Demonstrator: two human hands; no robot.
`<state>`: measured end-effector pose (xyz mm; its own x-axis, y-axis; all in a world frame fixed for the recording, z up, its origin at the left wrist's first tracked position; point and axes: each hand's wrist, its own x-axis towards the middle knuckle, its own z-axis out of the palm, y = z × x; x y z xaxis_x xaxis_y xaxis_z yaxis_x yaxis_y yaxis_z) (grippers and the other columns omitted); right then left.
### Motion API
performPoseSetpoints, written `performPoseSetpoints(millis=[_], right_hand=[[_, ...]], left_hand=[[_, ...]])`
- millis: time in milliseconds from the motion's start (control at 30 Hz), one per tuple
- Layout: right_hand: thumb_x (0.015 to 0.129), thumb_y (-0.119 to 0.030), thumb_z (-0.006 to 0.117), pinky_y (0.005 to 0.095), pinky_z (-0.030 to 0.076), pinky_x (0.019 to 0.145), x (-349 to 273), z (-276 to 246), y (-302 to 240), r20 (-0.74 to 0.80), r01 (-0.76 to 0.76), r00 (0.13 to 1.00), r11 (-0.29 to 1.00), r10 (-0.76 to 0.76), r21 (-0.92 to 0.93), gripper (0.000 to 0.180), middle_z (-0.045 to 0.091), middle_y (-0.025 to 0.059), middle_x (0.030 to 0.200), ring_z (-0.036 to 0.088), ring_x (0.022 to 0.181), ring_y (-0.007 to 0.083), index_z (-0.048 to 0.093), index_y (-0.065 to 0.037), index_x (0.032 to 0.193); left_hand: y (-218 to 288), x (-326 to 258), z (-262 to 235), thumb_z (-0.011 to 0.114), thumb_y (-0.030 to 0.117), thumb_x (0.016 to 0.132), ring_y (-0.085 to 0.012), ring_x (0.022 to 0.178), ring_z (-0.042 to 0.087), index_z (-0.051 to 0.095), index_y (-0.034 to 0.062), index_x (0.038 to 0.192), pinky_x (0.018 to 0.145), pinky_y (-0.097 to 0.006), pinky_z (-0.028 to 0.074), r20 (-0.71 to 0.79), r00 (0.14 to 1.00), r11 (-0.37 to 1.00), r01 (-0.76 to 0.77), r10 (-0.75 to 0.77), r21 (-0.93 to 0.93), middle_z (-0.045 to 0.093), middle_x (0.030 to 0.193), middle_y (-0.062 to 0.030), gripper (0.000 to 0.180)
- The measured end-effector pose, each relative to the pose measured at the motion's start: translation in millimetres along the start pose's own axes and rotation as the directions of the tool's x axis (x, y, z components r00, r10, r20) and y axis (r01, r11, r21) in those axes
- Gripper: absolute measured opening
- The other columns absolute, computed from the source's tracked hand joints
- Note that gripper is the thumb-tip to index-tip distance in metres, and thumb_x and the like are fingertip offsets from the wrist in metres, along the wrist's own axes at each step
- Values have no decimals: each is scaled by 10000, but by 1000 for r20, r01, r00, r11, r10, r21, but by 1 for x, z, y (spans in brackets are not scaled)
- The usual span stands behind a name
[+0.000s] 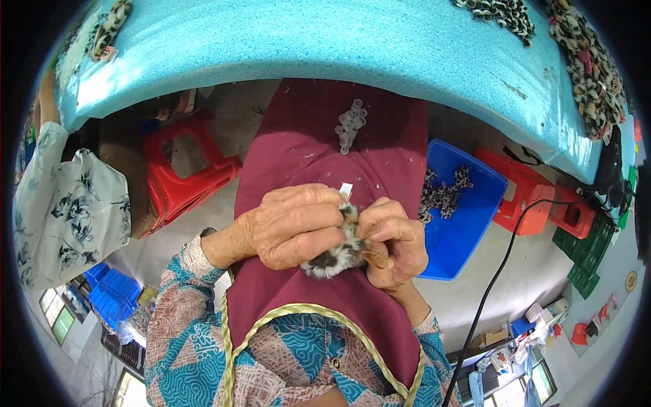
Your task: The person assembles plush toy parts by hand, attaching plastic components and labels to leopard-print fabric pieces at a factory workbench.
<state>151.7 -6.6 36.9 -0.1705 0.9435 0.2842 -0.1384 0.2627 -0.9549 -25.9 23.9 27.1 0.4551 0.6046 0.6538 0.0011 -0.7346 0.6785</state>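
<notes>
Over my lap, a small furry plush piece [331, 262], white with black and brown patches, is held between both hands. My left hand [295, 227] is closed round its left side, fingers bent over the fur. At its right side, the thumb and fingers of my right hand [397, 239] pinch the plush. A tan loop or flap [376, 259] sticks out below those fingers; its exact kind is unclear. Above my left fingertips stands a small white tag [346, 189]. Farther up the maroon apron [285, 156] lies a cluster of small white plastic discs [351, 123].
A turquoise-covered table [325, 41] curves across the far side, with spotted plush pieces [588, 81] heaped at its right. A blue bin [464, 234] beside my right hand holds more plush. Red stools [193, 169] and a person's patterned sleeve [51, 146] are left; a black cable [489, 290] hangs right.
</notes>
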Motion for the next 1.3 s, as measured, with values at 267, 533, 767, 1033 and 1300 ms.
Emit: performPoseSetpoints(millis=[267, 533, 767, 1033, 1300], right_hand=[[875, -71, 540, 231, 441, 669, -7, 3, -5, 45, -432, 900, 869, 434, 242, 122, 531, 85, 868, 522, 739, 123, 453, 4, 915], [826, 49, 537, 208, 447, 666, -6, 1, 26, -91, -579, 785, 778, 613, 245, 113, 550, 48, 848, 541, 755, 100, 553, 56, 938], [795, 79, 513, 216, 432, 650, -8, -3, 30, -177, -572, 812, 818, 556, -56, 62, 558, 61, 808, 529, 721, 92, 543, 40, 834], [771, -22, 466, 209, 400, 614, -11, -8, 42, -138, -692, 698, 712, 703, 120, 101, 539, 5, 746, 475, 683, 72, 513, -2, 858], [775, -1, 452, 213, 424, 642, -14, -10, 40, -121, -755, 609, 619, 784, 217, 128, 571, 17, 786, 510, 715, 71, 532, -11, 875]], left_hand=[[17, -9, 15, 708, 142, 602, -248, 657, 612, 569, 16, 894, 579, -317, 507, -133, 906, 915, 402, -403, -33, 575, 771, -128, 347], [1, -22, 41, 675, 143, 789, -93, 711, 586, 554, 23, 970, 601, -232, 511, 237, 239, -104, 463, -942, -880, 608, 826, -30, 248], [-3, -21, 46, 689, 156, 780, -87, 697, 589, 575, 33, 948, 599, -219, 509, 269, 174, -131, 558, -947, -819, 616, 810, -29, 237], [-4, -17, 41, 671, 158, 797, -84, 657, 598, 607, 12, 955, 574, -221, 509, 521, 116, -420, 457, -846, -784, 635, 815, -40, 225], [1, -10, 35, 677, 153, 792, -75, 612, 601, 625, 2, 914, 552, -202, 489, 417, 169, -166, 737, -893, -655, 647, 739, -49, 201]])
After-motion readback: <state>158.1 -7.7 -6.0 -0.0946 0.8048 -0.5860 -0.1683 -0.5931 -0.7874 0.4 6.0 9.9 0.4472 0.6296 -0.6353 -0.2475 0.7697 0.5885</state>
